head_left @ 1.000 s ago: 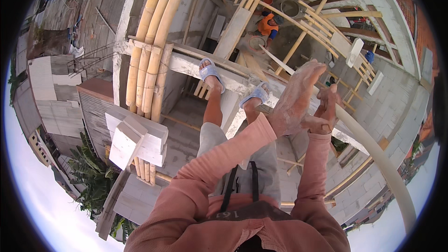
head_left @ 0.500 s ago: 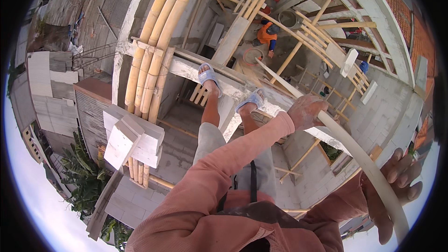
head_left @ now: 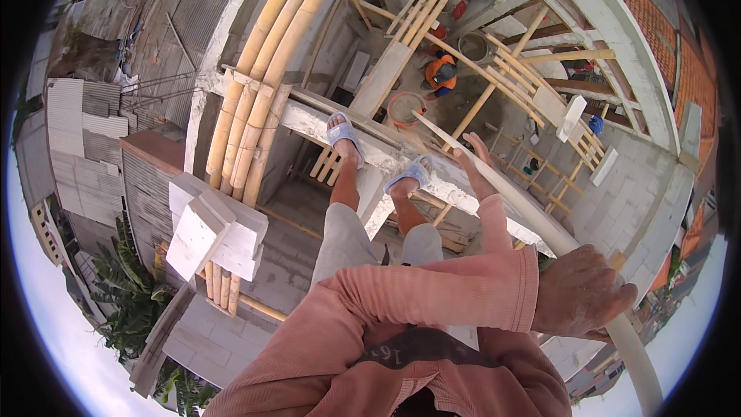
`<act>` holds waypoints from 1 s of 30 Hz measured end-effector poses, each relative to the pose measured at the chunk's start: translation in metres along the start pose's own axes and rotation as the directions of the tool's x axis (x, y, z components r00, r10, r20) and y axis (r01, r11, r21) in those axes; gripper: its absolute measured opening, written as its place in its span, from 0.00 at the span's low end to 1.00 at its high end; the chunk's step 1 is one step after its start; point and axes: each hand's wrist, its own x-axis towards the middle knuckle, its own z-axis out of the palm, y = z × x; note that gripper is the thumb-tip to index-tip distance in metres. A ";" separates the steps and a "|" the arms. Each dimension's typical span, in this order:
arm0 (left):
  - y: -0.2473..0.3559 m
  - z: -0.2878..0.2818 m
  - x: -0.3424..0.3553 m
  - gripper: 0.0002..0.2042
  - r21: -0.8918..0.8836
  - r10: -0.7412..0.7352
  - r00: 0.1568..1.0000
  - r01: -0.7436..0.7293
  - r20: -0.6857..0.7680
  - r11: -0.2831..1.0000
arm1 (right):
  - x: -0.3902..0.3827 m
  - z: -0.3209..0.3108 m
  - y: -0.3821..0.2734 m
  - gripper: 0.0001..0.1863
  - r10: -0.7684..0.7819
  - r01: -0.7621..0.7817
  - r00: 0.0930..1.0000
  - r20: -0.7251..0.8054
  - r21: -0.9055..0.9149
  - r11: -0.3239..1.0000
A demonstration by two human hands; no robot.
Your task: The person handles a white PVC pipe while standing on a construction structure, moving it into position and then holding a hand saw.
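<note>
A long pale pole (head_left: 544,224) runs from a reddish bucket (head_left: 405,108) below me to the lower right. My left hand (head_left: 583,289), crossed over to the right on its pink-sleeved arm, is closed around the pole's nearer part. Farther up it, my right hand (head_left: 475,162) is against or just beside the pole, fingers stretched and slightly apart, partly hidden by it. My feet in blue sandals (head_left: 343,139) are on a rough concrete beam (head_left: 305,120).
Bundled bamboo (head_left: 255,131) and stacked white blocks (head_left: 212,224) are at left. Below, a person in orange (head_left: 440,73) is among bamboo platforms (head_left: 409,23). Block walls (head_left: 641,193), open drops, corrugated roofs (head_left: 147,23) and plants (head_left: 123,286) surround me.
My left hand has slid down the pole toward the lower right. My right hand has swung from the lower right to higher up beside the pole. The person below has bent over.
</note>
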 end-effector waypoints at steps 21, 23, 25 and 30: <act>-0.238 -0.073 -0.130 0.32 0.485 -0.371 0.915 0.400 -0.158 0.778 | -0.128 -0.089 -0.318 0.23 -0.583 0.596 0.776 -0.240 0.582 0.554; -0.227 -0.071 -0.097 0.16 0.270 -0.636 0.768 0.599 0.075 0.754 | -0.140 -0.112 -0.347 0.23 -0.633 0.599 0.753 -0.179 0.584 0.547; -0.211 -0.068 -0.098 0.14 0.228 -0.574 0.818 0.566 -0.033 0.793 | -0.150 -0.136 -0.369 0.21 -0.687 0.556 0.726 -0.026 0.610 0.565; -0.152 -0.081 -0.062 0.14 0.172 -0.405 0.902 0.426 -0.147 0.888 | -0.140 -0.181 -0.397 0.26 -0.911 0.823 0.408 -0.055 0.453 0.342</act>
